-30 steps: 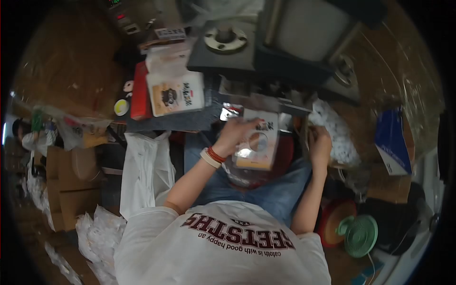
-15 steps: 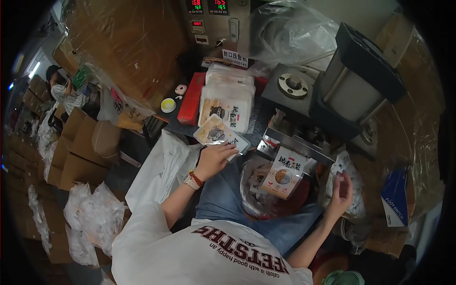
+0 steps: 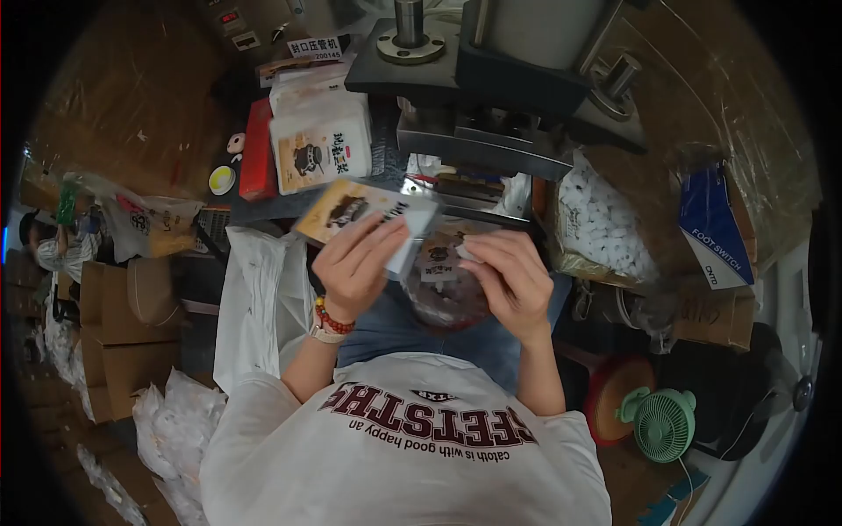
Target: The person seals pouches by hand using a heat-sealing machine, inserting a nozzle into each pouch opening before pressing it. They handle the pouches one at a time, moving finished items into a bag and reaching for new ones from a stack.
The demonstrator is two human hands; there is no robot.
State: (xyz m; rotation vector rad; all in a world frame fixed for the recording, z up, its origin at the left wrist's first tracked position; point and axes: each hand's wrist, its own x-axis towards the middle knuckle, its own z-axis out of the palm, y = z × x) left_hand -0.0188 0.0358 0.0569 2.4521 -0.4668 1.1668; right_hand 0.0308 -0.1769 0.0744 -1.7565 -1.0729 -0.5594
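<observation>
My left hand is closed on a printed pouch with an orange and white front, held tilted in front of the press. Close to its right edge, my right hand pinches a small white piece, mostly covered by the fingertips. Below both hands, a clear plastic bag sits between my knees with printed pouches in it. On the bench at the left lies a stack of similar pouches.
The metal press stands just beyond my hands. To its right is a bag of small white pieces, beside a blue foot switch box. A red box flanks the pouch stack. A green fan stands at lower right.
My right hand has come from the bag of white pieces to the pouch, now pinching a white piece. My left hand has raised its pouch. The pouch at the press's front has left that spot.
</observation>
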